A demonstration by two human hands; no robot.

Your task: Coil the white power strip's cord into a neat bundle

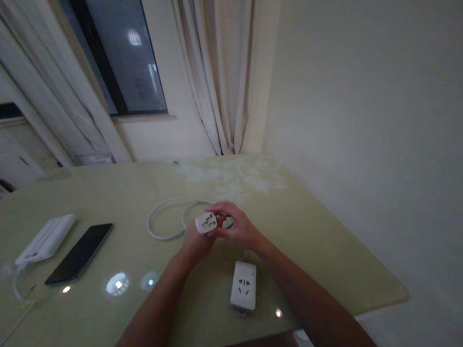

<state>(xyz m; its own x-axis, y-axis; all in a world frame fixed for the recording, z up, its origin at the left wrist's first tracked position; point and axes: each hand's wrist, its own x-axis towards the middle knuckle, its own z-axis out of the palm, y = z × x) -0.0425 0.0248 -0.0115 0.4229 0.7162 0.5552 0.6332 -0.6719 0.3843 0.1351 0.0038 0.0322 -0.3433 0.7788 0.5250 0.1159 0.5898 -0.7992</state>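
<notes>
Above the middle of the table, my two hands meet. My left hand (197, 243) is closed on a white plug adapter (206, 222), whose pale face with dark slots or pins is turned up. Right beside it, the fingers of my right hand (239, 229) are bent in a pinch at a small reddish piece (220, 219); its kind is partly hidden by the fingers. Behind the hands a white cord (162, 203) lies in loops and passes out of sight under them. Below the hands, between my forearms, a white socket block (243, 286) lies with its outlet holes up.
To the left lie a black phone (79, 254) and a white power bank (47, 240) with a white cable (12, 329) near it. The glossy greenish table (327, 263) meets a wall (395, 123) on the right. Curtains (220, 64) and a window stand behind.
</notes>
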